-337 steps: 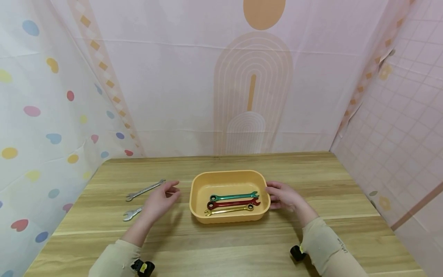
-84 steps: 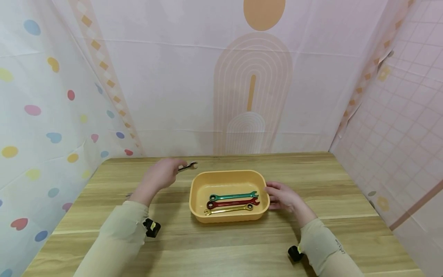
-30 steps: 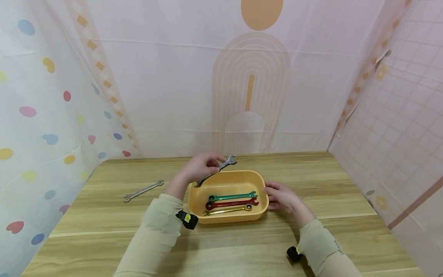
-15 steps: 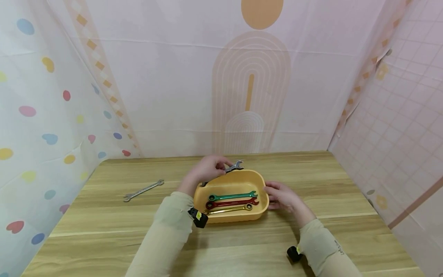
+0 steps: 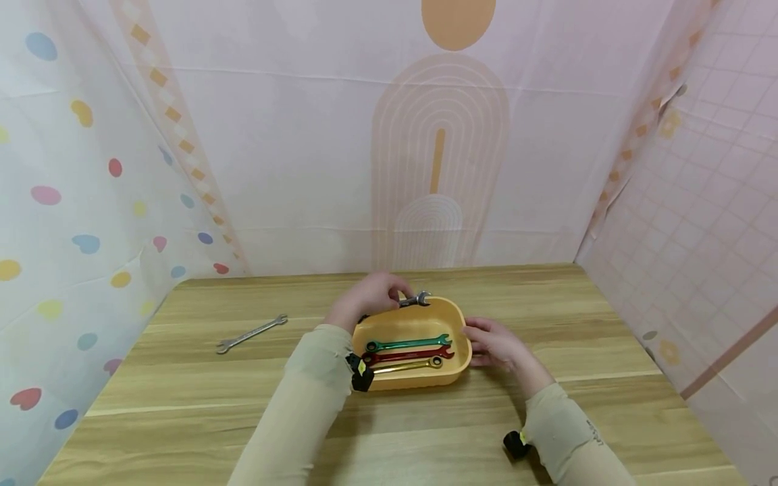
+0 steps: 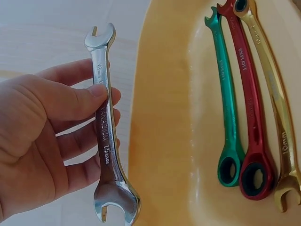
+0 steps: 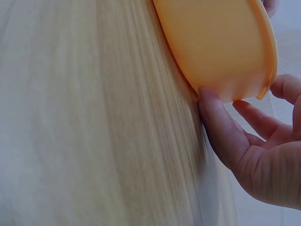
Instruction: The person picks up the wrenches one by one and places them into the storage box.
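Silver wrench [image 6: 106,136]: pinched in left hand [image 6: 42,141] above tray [image 5: 457,337] far rim; best lowered flat beside green wrench [image 6: 226,103]. Tray steadied by right hand [image 7: 254,155], thumb pressed to wall.

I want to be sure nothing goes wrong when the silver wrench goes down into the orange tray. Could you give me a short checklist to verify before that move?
1. Left hand grips the silver wrench firmly, thumb on the shaft: ok.
2. Wrench is over the orange tray, at its far rim: ok.
3. Free floor behind the green wrench: ok.
4. Right hand steadies the tray's end: ok.
5. Red wrench and gold wrench lie flat, side by side: ok.
6. Height of the wrench above the tray floor: cannot tell.
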